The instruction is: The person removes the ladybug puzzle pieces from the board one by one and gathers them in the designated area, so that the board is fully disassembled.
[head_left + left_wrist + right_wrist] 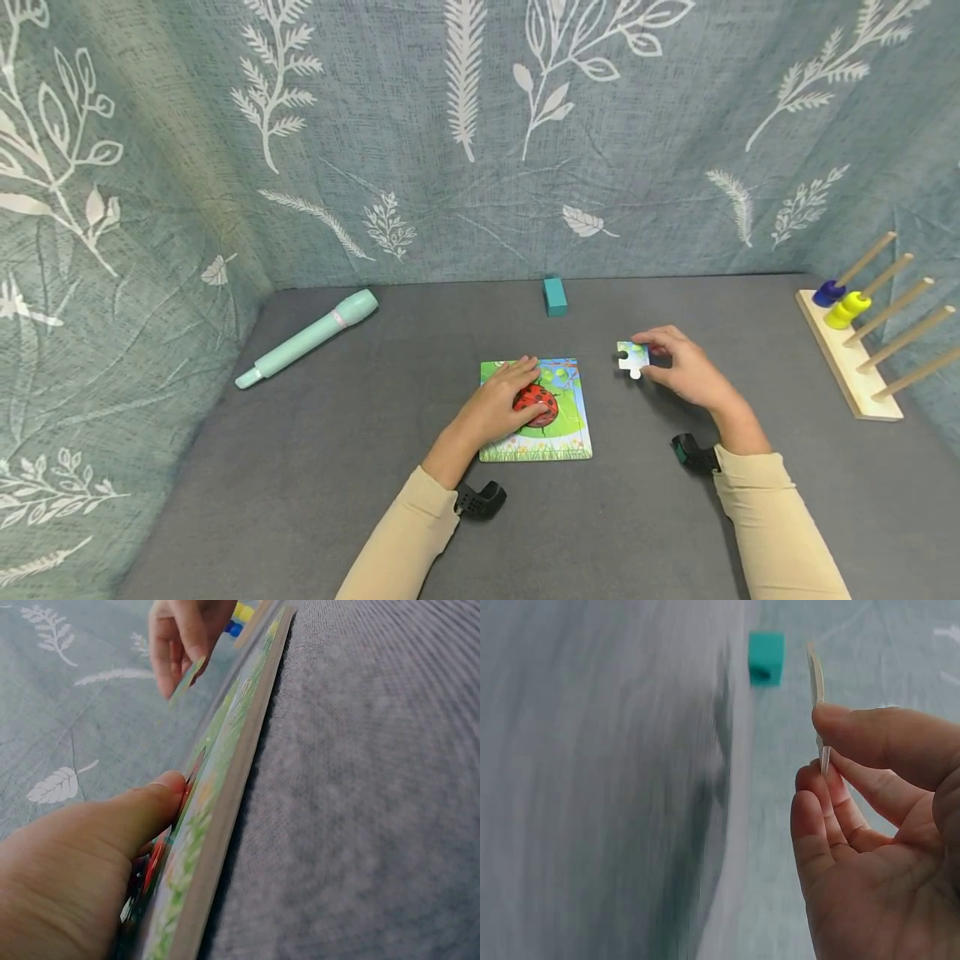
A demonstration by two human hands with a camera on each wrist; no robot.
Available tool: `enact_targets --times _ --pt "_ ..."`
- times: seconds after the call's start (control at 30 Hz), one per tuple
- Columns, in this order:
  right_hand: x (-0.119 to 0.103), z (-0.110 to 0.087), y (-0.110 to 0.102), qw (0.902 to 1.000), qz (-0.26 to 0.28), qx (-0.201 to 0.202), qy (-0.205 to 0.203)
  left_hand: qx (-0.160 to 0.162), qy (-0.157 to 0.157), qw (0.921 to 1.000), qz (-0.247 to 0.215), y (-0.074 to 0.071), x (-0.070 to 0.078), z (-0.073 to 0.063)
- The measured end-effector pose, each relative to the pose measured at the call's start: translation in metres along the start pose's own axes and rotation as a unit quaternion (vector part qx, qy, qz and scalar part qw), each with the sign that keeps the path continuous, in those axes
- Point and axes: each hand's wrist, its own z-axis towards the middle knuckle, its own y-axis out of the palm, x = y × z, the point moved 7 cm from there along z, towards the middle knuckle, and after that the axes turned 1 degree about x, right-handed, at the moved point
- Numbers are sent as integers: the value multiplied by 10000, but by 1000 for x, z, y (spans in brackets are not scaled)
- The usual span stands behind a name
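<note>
A square ladybug jigsaw puzzle [573, 421] lies flat on the grey tabletop, its picture green with a blue sky strip. My left hand [491, 408] rests on its left part, fingers laid over the picture and thumb across the red ladybug [546, 408]; part of the picture is hidden beneath. To the right, my right hand [690, 371] pinches a small puzzle piece [633, 357] by its right side, with a round tab and a notch showing. In the right wrist view this puzzle piece [816, 675] appears edge-on between thumb and fingers, raised above the table.
Behind the puzzle stands a teal block [555, 297]. A mint-green stick-shaped object [311, 337] lies at the back left. At the far right is a wooden peg board [851, 354] with upright pegs and blue and yellow beads. Patterned curtain [420, 167] encloses the table's back and sides.
</note>
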Motion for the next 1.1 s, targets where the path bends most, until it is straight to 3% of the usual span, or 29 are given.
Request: enact_targets --times 0.6,0.87,1.1 --pt "70 -56 -81 9934 -489 627 832 -58 -2 10000 -35 1 2 -1" --pt "100 -65 -94 9926 -356 622 977 -35 37 10000 -54 -1 0 -1" --pt "108 -62 -92 9908 -736 615 950 -51 8 10000 -79 -1 0 -2"
